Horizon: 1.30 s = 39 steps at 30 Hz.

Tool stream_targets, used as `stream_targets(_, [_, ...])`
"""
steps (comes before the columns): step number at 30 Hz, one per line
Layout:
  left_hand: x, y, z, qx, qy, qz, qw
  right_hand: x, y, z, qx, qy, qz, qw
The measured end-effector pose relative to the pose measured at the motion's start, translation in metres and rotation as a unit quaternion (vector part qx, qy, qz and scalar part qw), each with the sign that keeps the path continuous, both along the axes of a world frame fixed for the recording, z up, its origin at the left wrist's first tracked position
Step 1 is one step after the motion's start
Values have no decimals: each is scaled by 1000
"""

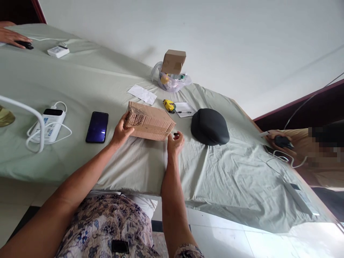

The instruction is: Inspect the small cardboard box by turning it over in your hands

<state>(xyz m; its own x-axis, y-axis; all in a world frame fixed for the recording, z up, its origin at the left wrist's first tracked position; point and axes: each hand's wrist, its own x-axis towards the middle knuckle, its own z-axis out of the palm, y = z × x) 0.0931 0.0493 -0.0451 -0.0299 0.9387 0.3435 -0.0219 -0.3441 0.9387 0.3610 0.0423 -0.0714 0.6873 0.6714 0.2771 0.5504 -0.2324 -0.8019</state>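
A brown cardboard box (pixel 152 121) is tilted on the green cloth in front of me, with dark scribbled lines near its left end. My left hand (pixel 121 132) grips that left end, thumb on the near side. At the box's lower right corner is my right hand (pixel 175 144), its fingers curled around a small black object (pixel 176 134) whose kind I cannot make out. Beyond the box lie a yellow tape measure (pixel 168 105) and a pen (pixel 185 112) on a white paper (pixel 187 106). A black rounded case (pixel 210 127) stands to the right.
A phone (pixel 97 127) and a white power bank (pixel 49 125) with cables lie left. Behind, a plastic basket (pixel 173 85) carries a small carton (pixel 174 61); a paper slip (pixel 142 94) lies before it. Other people's hands (pixel 12 37) show far left and right.
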Motion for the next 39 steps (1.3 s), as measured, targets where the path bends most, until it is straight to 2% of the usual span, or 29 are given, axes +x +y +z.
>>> stream_targets(2, [1, 0, 0, -2, 3, 6, 1000, -2, 0, 5, 104, 0, -18, 994])
stream_targets(4, [1, 0, -1, -3, 9, 14, 1000, -8, -3, 11, 212, -7, -37, 977])
stream_targets(8, [3, -2, -4, -6, 10, 19, 1000, -31, -16, 23, 333, -31, -37, 942])
stream_targets(10, [3, -2, -6, -5, 12, 21, 1000, -46, -24, 27, 385, -58, -5, 921])
stream_targets(12, [2, -1, -10, -2, 16, 23, 1000, -60, -32, 31, 442, -100, 89, 887])
stream_targets(14, [1, 0, -12, 2, 16, 22, 1000, -73, -39, 36, 436, -155, 201, 864])
stream_targets(17, [0, 2, -13, 10, 16, 11, 1000, -86, -43, 43, 409, -220, 284, 839])
stream_targets(19, [1, 2, -12, 13, 17, 5, 1000, -92, -43, 46, 377, -239, 299, 844])
stream_targets(23, [3, 2, -11, 12, 19, 7, 1000, -95, -38, 45, 301, -229, 289, 880])
stream_targets(30, [2, 3, -12, 18, 13, -4, 1000, -88, -41, 43, 311, -239, 250, 885])
stream_targets(35, [2, -2, -8, 7, 11, -12, 1000, -97, -50, 48, 377, -259, 309, 834])
stream_targets(39, [4, -3, -6, 15, 31, -2, 999, -110, -48, 52, 387, -248, 352, 815])
